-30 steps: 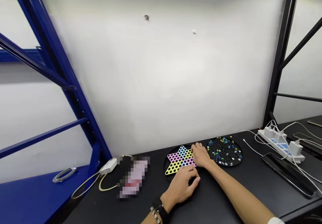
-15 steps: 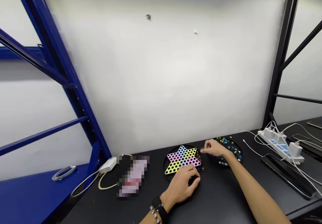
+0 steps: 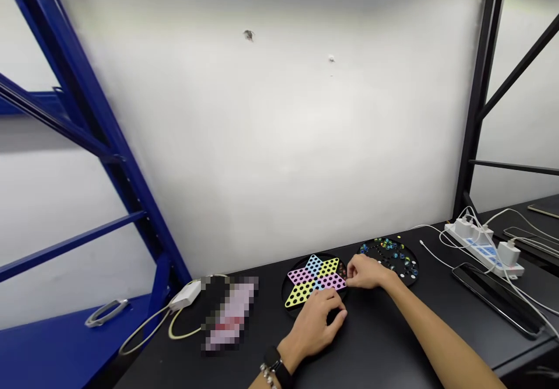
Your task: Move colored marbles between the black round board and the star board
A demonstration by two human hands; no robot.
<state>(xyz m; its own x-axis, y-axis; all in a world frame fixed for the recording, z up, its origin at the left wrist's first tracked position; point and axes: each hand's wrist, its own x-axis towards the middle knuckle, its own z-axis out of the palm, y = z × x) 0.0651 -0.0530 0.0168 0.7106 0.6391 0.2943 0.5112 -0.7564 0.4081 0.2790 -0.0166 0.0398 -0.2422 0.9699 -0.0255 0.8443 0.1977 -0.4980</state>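
Observation:
A round black board with a star [image 3: 314, 281] of yellow, pink and blue points lies on the black table, and reddish-brown marbles [image 3: 342, 270] sit in its right rim. My left hand [image 3: 318, 321] rests over the board's near edge, thumb and fingers apart, holding nothing visible. At the board's right edge, beside the marbles, my right hand [image 3: 365, 271] has its fingers bent together; what they pinch, if anything, is too small to see. Just right of it, a round black tray [image 3: 416, 259] holds blue, green, yellow and white pieces.
A white power strip [image 3: 484, 251] with plugs and cables, and a black phone [image 3: 498, 300], lie to the right. On the left are a white adapter [image 3: 186, 296] with a cable and a blurred pink item [image 3: 231, 313]. A wall stands behind.
My right hand has moved left and down from the tray to the star board's right edge. The left hand stays nearly in place. The view has shifted slightly.

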